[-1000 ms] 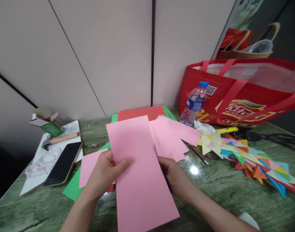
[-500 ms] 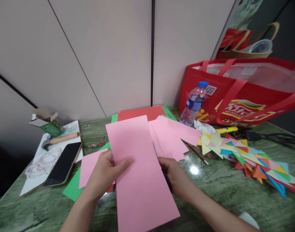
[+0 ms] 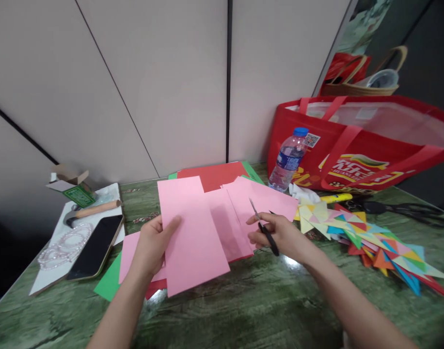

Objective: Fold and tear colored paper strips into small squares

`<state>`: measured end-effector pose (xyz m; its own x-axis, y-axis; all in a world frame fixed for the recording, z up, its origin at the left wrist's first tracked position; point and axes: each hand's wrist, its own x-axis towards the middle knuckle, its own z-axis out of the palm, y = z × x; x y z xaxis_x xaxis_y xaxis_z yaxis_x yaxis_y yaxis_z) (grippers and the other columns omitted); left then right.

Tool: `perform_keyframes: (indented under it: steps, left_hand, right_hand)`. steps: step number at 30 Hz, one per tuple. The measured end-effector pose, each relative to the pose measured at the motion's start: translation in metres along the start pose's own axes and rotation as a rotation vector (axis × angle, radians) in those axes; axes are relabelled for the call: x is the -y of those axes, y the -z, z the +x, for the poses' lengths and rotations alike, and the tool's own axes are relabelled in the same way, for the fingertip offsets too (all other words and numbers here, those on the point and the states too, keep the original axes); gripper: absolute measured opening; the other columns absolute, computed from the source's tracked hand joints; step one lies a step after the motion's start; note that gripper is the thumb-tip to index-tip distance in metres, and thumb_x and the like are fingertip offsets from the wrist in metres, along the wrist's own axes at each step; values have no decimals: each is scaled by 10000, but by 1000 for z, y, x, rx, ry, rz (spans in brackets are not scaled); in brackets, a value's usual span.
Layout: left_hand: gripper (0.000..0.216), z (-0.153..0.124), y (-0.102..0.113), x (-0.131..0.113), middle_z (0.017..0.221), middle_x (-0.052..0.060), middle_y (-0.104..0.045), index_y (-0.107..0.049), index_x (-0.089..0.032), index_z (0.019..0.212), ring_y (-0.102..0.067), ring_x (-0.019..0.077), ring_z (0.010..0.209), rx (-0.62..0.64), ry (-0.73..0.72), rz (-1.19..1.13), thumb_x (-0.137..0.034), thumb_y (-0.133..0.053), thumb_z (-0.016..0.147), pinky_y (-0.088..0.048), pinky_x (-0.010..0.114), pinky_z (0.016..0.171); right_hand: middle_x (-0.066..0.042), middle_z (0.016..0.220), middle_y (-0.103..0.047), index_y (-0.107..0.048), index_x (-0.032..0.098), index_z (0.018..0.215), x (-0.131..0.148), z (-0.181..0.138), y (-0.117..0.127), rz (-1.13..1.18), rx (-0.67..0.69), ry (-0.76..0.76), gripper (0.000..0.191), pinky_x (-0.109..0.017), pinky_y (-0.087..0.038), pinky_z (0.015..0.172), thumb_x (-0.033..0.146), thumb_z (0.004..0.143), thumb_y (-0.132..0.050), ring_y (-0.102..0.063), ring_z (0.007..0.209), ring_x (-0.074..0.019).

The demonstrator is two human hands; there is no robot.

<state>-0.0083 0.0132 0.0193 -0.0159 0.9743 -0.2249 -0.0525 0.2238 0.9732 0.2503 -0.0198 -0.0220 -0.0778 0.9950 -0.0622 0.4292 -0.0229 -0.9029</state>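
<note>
My left hand [image 3: 151,245] grips the left edge of a long pink paper sheet [image 3: 191,235], thumb on top, holding it tilted above the green marble table [image 3: 244,310]. My right hand [image 3: 276,232] is off the sheet and holds small black-handled scissors [image 3: 262,225], their blades pointing up and away. More pink sheets [image 3: 260,201] lie beneath and behind, on red and green paper [image 3: 214,173]. Another pink piece [image 3: 129,254] lies under my left wrist.
A phone [image 3: 96,245], bead bracelets [image 3: 64,245], a hammer [image 3: 91,211] and a small box [image 3: 71,186] sit at the left. A water bottle [image 3: 289,157] and a red bag [image 3: 363,145] stand at the back right. Colourful folded paper pieces [image 3: 371,237], a yellow marker [image 3: 334,198] and black scissors [image 3: 400,209] lie at the right.
My right hand has let go of the pink sheet and moved right, now showing the small scissors. My left hand has drawn the sheet leftwards and away from me.
</note>
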Motion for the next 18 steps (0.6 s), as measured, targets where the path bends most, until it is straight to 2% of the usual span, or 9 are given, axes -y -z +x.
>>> perform_keyframes:
  steps: [4, 6, 9, 12, 15, 18]
  left_hand:
    - [283, 5, 3, 4, 538, 6, -652, -600, -126, 714, -579, 139, 445, 1, 10, 9, -374, -702, 621, -448, 230, 433]
    - [268, 6, 3, 8, 523, 2, -647, -592, -128, 709, -568, 135, 422, 5, 24, 8, -371, -683, 644, -436, 225, 419]
    - [235, 6, -2, 15, 547, 7, -660, -599, -128, 775, -582, 148, 431, 5, 39, -77, -326, -663, 666, -449, 241, 436]
    - [204, 6, -11, 21, 610, 36, -684, -603, -120, 836, -616, 169, 493, 34, 66, -182, -249, -641, 682, -471, 255, 476]
    - [146, 5, -19, 24, 645, 59, -695, -607, -113, 847, -628, 171, 522, 26, 115, -219, -147, -587, 706, -479, 255, 496]
    - [184, 3, -23, 25, 674, 70, -703, -612, -114, 876, -642, 180, 560, 47, 134, -238, -76, -548, 707, -491, 265, 528]
  right_hand:
    - [-58, 710, -654, -621, 210, 871, -4, -2, 24, -706, -152, -185, 235, -276, -367, 541, 285, 648, -628, -614, 698, -234]
    - [-90, 801, -666, -624, 218, 905, -8, -5, 35, -906, -117, -301, 294, -273, -344, 530, 253, 613, -645, -616, 774, -270]
    - [-83, 870, -668, -623, 219, 852, -19, -11, 53, -1002, 4, -389, 286, -270, -336, 530, 192, 568, -647, -615, 829, -283]
    - [-74, 841, -670, -617, 213, 777, -29, -18, 68, -1018, 103, -474, 278, -275, -343, 527, 154, 510, -664, -621, 809, -286]
    - [-84, 850, -668, -617, 210, 784, -36, -22, 77, -1008, 86, -510, 308, -283, -361, 540, 141, 488, -669, -621, 825, -291]
    - [-92, 861, -666, -622, 207, 785, -38, -22, 79, -1016, 60, -517, 330, -285, -377, 544, 115, 470, -659, -619, 849, -298]
